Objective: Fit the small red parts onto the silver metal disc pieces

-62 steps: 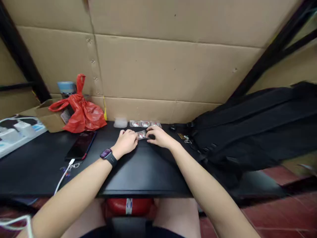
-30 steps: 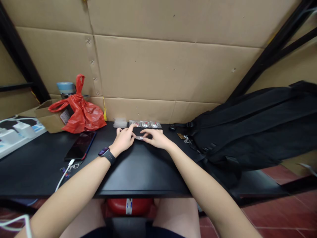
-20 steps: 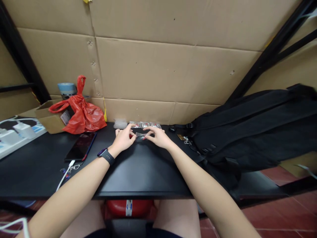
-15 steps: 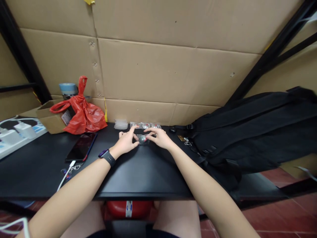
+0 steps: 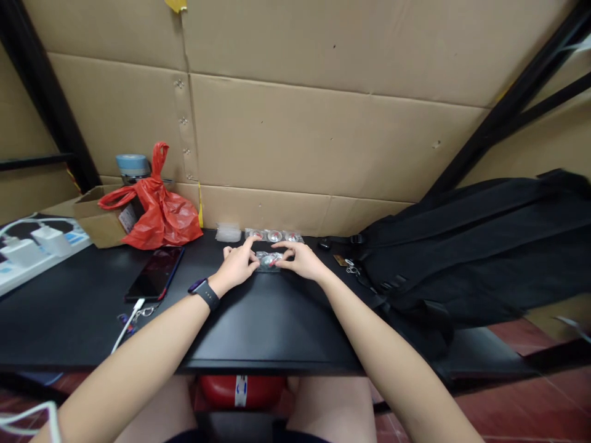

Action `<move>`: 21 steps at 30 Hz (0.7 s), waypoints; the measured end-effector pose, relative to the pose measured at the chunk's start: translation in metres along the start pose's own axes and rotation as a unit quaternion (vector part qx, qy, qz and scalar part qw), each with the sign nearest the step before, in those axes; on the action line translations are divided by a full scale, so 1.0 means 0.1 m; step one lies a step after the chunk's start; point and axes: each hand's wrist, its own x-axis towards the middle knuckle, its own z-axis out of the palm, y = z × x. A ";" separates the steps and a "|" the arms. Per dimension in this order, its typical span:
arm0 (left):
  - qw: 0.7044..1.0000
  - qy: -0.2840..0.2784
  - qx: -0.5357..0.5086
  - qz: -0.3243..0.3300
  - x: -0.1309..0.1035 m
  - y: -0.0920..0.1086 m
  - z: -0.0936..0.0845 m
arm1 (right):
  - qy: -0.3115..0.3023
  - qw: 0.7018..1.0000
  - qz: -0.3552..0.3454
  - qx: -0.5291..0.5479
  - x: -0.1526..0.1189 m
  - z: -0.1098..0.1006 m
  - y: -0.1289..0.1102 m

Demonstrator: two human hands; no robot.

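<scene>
Above the black desk, both hands hold a small clear plastic bag with a round, shiny item in it, partly obscured by glare. My left hand pinches the bag's left edge between thumb and fingers, its index finger stretched forward. At the right edge my right hand grips the bag near a small red spot, fingertips bent over it. Just behind the hands, against the cardboard, lies a row of similar bagged round pieces with red marks. Left of that row sits a stack of clear plastic sleeves.
A phone with a white cable lies left, near a red plastic bag, an open cardboard box and a power strip. A black backpack covers the right side. Cardboard walls the back.
The plastic bag between my hands now looks more crumpled, and its round item shows less clearly. Both hands stay on it. The view has shifted slightly.
</scene>
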 end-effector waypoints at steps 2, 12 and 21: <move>1.000 0.001 0.003 -0.007 0.00 0.01 -0.01 | 0.003 1.000 0.005 0.014 0.01 0.02 0.02; 0.999 0.020 -0.032 -0.034 0.00 0.08 -0.09 | 0.024 0.996 0.004 0.084 0.06 0.05 0.09; 0.993 0.100 -0.018 -0.067 0.05 0.02 -0.15 | 0.099 0.994 0.031 0.031 0.21 -0.05 0.21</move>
